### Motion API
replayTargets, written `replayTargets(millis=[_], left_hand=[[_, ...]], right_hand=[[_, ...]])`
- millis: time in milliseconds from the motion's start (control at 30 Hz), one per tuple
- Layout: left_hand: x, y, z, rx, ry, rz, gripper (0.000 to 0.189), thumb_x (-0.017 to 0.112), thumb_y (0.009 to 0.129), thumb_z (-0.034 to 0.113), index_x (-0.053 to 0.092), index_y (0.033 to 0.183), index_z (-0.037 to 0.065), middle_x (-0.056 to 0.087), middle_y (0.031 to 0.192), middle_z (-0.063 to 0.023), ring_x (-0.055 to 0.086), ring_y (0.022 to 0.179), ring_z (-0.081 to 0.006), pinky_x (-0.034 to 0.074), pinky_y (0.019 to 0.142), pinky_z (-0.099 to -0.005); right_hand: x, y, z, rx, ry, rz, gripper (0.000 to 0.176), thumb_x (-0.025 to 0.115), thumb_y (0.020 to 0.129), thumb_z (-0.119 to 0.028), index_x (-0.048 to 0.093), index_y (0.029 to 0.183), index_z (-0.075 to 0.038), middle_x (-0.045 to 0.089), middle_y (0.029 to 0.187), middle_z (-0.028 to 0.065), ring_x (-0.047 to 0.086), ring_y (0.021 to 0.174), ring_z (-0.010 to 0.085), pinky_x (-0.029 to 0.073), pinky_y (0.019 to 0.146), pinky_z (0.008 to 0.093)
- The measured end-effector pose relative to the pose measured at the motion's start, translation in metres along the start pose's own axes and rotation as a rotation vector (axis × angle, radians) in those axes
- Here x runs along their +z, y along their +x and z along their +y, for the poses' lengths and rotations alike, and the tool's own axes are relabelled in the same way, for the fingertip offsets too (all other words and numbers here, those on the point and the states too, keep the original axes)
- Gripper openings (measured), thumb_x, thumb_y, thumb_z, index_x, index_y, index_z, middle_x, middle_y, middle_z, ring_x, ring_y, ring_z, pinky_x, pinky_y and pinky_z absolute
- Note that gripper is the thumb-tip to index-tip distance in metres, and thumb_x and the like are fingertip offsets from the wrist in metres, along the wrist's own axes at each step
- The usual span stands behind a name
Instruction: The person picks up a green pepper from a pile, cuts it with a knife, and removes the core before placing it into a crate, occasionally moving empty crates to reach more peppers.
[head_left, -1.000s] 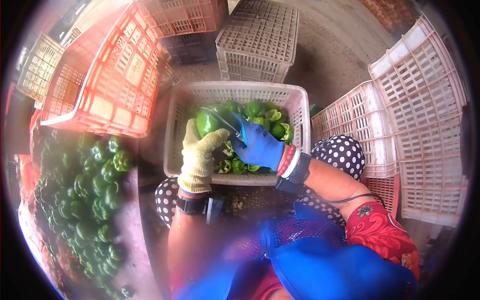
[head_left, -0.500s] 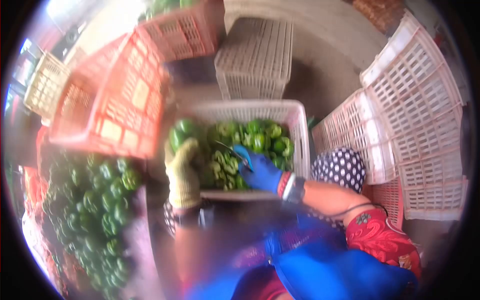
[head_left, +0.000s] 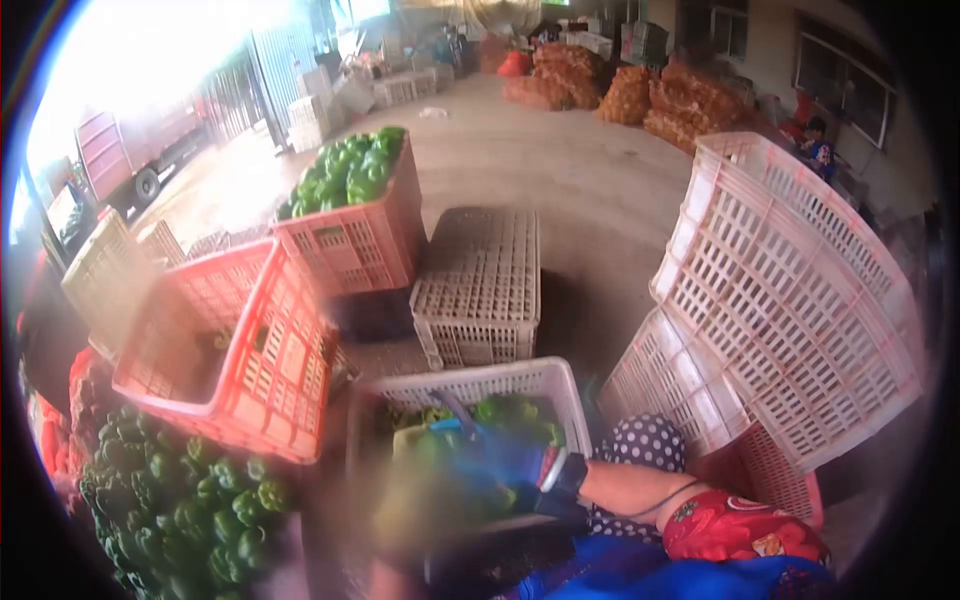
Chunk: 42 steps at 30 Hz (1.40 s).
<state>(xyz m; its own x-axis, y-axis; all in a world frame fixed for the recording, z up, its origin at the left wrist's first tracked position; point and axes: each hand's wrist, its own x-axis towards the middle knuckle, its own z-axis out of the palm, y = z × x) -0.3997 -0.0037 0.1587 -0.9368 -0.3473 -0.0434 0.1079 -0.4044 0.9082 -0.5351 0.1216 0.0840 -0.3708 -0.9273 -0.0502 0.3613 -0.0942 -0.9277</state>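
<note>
My right hand point(head_left: 500, 462), in a blue glove, is over the pale crate point(head_left: 572, 400) in front of me. It is closed on a small bladed tool point(head_left: 452, 405), too smeared to name more exactly. My left hand point(head_left: 420, 500), in a pale yellow knit glove, is badly blurred at the crate's near left side. Its fingers cannot be made out, nor whether a pepper is in them. Green bell peppers point(head_left: 510, 408) lie in the crate, partly hidden behind my hands and forearm.
At left is a heap of green peppers point(head_left: 190, 500) beside an orange crate point(head_left: 270, 370). Behind stand a pepper-filled crate point(head_left: 355, 245) and an upturned grey crate point(head_left: 475, 270). Stacked crates point(head_left: 780, 290) lean at right. Mesh sacks point(head_left: 690, 100) and a seated person point(head_left: 818, 150) are farther back.
The view has tilted up, so the crates sit lower and the far yard shows. My hands have come closer together, and the left is now smeared; earlier it held a green bell pepper.
</note>
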Motion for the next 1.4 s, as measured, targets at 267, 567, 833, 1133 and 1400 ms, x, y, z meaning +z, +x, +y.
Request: replayTargets(millis=[267,567,833,1133,1400], left_hand=[[-0.050,0.012,-0.042,-0.062,-0.621,0.093,0.057,0.062,0.085,0.026,0.052,0.136,0.004,0.066,0.101,-0.0165,0.061,0.065,-0.0295,0.052,0.060,-0.0358],[-0.050,0.024,-0.005,0.137,-0.499,0.246,0.046,0.052,0.101,0.031,0.052,0.139,0.006,0.065,0.109,-0.0158,0.064,0.092,-0.0275,0.056,0.085,-0.0432],[-0.054,0.054,-0.074,0.207,-0.260,0.131,0.053,0.062,0.099,0.028,0.046,0.143,0.002,0.061,0.123,-0.0117,0.061,0.107,-0.0233,0.048,0.100,-0.0389],[-0.036,0.028,-0.028,0.284,0.672,0.072,0.059,0.072,0.092,0.011,0.047,0.145,0.007,0.063,0.126,-0.0118,0.062,0.111,-0.0203,0.052,0.096,-0.0358],[-0.015,0.017,-0.002,-0.122,0.204,-0.026,0.043,0.069,0.099,0.017,0.054,0.137,0.007,0.066,0.117,-0.0048,0.061,0.100,-0.0128,0.054,0.087,-0.0315]], right_hand=[[-0.005,0.012,-0.004,0.334,0.674,-0.078,0.034,0.068,0.094,-0.036,0.066,0.111,-0.006,0.067,0.083,0.0104,0.059,0.053,0.0155,0.045,0.041,0.0296],[-0.037,0.011,-0.035,0.239,0.140,0.118,0.037,0.074,0.093,-0.030,0.067,0.119,-0.005,0.070,0.088,0.0073,0.063,0.066,0.0121,0.051,0.057,0.0242],[0.011,0.011,0.010,0.400,0.574,0.205,0.043,0.069,0.096,-0.050,0.067,0.115,-0.012,0.070,0.084,0.0032,0.058,0.050,0.0145,0.045,0.042,0.0291],[-0.008,0.015,-0.059,0.251,-0.565,0.147,0.040,0.067,0.098,-0.028,0.061,0.132,-0.008,0.071,0.090,0.0088,0.060,0.060,0.0128,0.051,0.057,0.0280],[-0.016,-0.001,-0.030,0.149,0.143,0.026,0.056,0.080,0.091,-0.026,0.055,0.139,-0.010,0.067,0.091,-0.0018,0.053,0.062,0.0039,0.041,0.050,0.0224]])
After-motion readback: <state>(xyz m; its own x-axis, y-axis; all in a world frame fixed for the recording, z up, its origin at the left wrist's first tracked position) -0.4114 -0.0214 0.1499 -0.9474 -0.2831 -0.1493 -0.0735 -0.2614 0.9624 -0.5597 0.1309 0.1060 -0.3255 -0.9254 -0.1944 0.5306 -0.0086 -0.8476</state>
